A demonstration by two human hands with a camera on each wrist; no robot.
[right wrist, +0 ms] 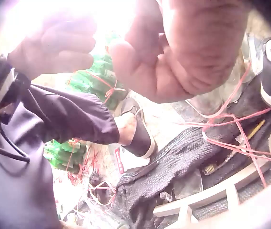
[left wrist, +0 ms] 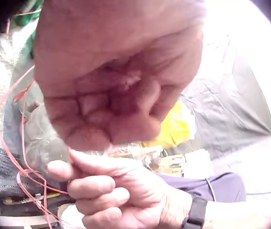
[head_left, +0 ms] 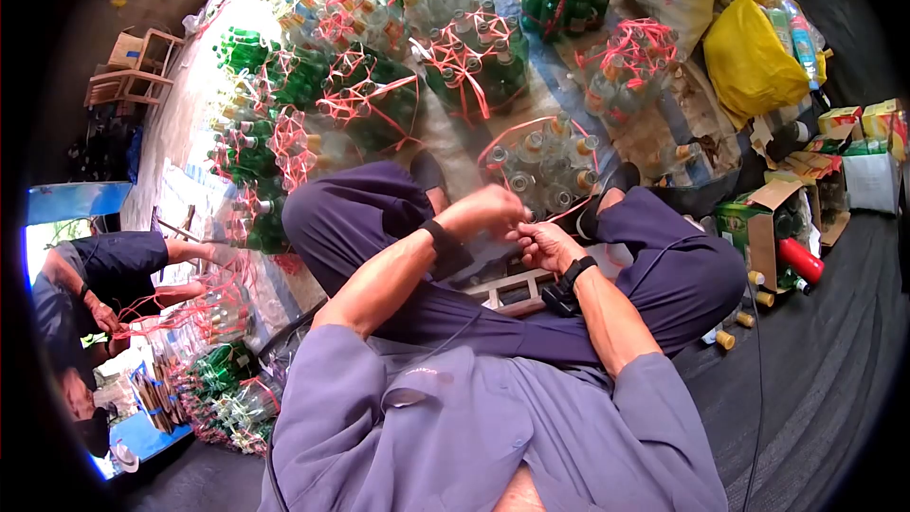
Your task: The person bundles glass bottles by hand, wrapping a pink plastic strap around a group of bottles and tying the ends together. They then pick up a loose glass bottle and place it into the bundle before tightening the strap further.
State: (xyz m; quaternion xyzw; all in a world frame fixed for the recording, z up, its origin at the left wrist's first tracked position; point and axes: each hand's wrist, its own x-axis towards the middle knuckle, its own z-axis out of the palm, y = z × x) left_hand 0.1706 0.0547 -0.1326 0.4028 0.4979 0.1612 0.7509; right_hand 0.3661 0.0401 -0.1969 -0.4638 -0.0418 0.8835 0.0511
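Note:
Clear glass bottles (head_left: 559,169) stand in a cluster between the feet, with pink string (head_left: 487,144) looped around them. Just on the near side, the left hand (head_left: 488,212), blurred, has its fingers curled and meets the right hand (head_left: 550,246). Thumb and forefinger of the right hand (left wrist: 121,191) pinch the string at the curled fingertips of the left hand (left wrist: 116,95). Loose pink strands (left wrist: 23,138) hang beside them. In the right wrist view the right hand (right wrist: 188,52) is curled, its fingertips partly hidden; glare washes out the left hand (right wrist: 56,50).
Tied bundles of green bottles (head_left: 370,104) fill the floor ahead and left. At the right are a yellow bag (head_left: 749,57), cardboard boxes (head_left: 763,218) and loose bottles. A wooden frame (head_left: 517,292) lies between the legs. Another person (head_left: 118,265) handles string at the left.

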